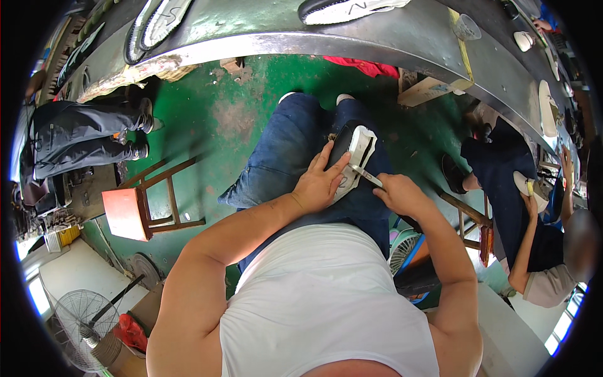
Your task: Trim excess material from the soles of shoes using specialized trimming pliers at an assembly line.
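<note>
A black-and-white shoe (360, 148) lies across my lap on my blue jeans, tilted, with a dark marking on its white part. My left hand (317, 185) grips it from the left, its fingers stretched over the black side. My right hand (402, 196) is closed round a slim metal hand tool (367, 176), which looks knife-like. The tool's tip touches or nearly touches the white edge of the shoe, close to my left fingertips. My palms hide part of the shoe and the tool's handle.
Ahead stands a metal-edged workbench (251, 45) with white shoes (352, 9) and a clear cup (467, 27). A stool (127, 212) is at my left, a small fan (404, 251) at my right. At right, another person holds a light shoe (529, 191); someone's dark-trousered legs (85, 132) are at left.
</note>
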Demonstrator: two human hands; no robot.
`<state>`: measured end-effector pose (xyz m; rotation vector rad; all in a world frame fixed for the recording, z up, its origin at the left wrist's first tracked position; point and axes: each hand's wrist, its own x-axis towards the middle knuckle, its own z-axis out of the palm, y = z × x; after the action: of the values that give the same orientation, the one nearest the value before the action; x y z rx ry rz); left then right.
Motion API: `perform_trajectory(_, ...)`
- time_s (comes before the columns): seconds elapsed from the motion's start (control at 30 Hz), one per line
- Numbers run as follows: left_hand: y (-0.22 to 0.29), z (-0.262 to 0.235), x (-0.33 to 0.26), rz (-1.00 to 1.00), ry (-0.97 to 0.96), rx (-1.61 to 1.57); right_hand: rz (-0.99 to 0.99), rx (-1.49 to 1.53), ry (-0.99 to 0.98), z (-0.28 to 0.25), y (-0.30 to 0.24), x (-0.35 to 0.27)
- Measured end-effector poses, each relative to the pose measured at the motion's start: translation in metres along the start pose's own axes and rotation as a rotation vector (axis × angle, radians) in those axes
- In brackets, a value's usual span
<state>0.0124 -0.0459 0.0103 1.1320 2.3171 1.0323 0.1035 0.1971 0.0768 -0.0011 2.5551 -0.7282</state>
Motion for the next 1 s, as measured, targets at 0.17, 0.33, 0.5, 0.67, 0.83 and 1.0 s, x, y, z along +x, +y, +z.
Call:
perform_trajectory(0.17, 0.020, -0.022, 0.013, -0.154, -0.178, 0.029, 0.095, 0.289, -0.027, -0.025, -0.024, 0.010)
perform_trajectory(0.33, 0.011, -0.022, 0.004, 0.034, -0.162, 0.216, 0.054, 0.063, 0.179, 0.007, -0.014, 0.038)
perform_trajectory(0.5, 0.012, -0.028, -0.014, -0.533, -0.081, -0.390, 0.152, 0.503, 0.131, -0.006, -0.026, 0.018)
perform_trajectory(0.67, 0.019, -0.042, -0.008, -0.493, -0.315, -0.375, 0.141, 0.267, 0.006, 0.017, -0.032, 0.006)
perform_trajectory(0.83, 0.040, -0.109, 0.016, -0.232, -0.237, 0.113, 0.310, 0.821, 0.018, 0.016, -0.008, -0.032)
perform_trajectory(1.0, 0.070, -0.165, 0.057, -0.029, 0.056, -0.358, 0.418, 1.060, 0.069, 0.022, 0.011, -0.052)
